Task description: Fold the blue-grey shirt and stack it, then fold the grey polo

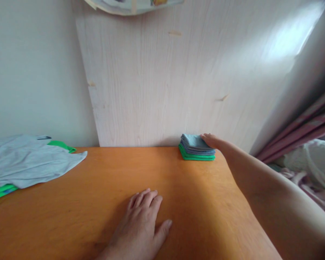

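At the far right of the table sits a neat stack of folded clothes (195, 142), with grey-blue cloth on top and bright green layers below. My right hand (210, 140) reaches out and rests on the stack's upper right side, fingers laid against the top cloth rather than gripped around it. Palm down on the bare wood lies my left hand (141, 225), fingers stretched and thumb apart, holding nothing. Far to its left a light grey garment (32, 159) is spread loosely over green cloth (1, 191).
The orange-brown wooden table (124, 166) runs back to a pale wood-grain panel (151, 83) on the wall. Beyond the table's right edge are a pink curtain (295, 126) and rumpled bedding (311, 180).
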`<state>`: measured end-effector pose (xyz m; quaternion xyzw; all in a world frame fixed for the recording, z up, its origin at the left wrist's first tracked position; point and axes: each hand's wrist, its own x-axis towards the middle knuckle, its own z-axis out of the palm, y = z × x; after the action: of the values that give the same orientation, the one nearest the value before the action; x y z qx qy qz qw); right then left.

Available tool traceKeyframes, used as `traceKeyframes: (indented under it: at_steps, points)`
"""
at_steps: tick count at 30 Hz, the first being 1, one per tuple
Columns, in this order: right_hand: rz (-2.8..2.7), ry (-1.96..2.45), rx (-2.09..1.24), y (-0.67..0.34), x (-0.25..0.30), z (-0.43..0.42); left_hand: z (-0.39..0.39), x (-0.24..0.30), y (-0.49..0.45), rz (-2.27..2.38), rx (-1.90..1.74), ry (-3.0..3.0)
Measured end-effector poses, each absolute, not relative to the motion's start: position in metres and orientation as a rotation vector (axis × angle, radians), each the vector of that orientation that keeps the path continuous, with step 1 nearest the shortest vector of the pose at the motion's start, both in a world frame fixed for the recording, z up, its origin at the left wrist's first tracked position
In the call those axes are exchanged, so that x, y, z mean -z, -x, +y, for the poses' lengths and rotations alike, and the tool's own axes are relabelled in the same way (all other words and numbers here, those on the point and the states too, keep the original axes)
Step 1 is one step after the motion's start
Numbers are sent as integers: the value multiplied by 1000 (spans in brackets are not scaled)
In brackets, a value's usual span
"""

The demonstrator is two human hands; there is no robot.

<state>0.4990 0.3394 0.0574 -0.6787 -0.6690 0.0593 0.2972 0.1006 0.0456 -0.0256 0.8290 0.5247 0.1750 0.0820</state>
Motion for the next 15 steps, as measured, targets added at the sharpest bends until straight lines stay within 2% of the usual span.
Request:
traceKeyframes:
  at_steps: [7,15]
  points:
    - [-2205,1825,122,-502,-34,350,45,24,-101,1572,-533,-2478]
    - [-2098,1810,204,-500,-40,349,47,26,-99,1561,-508,-2469]
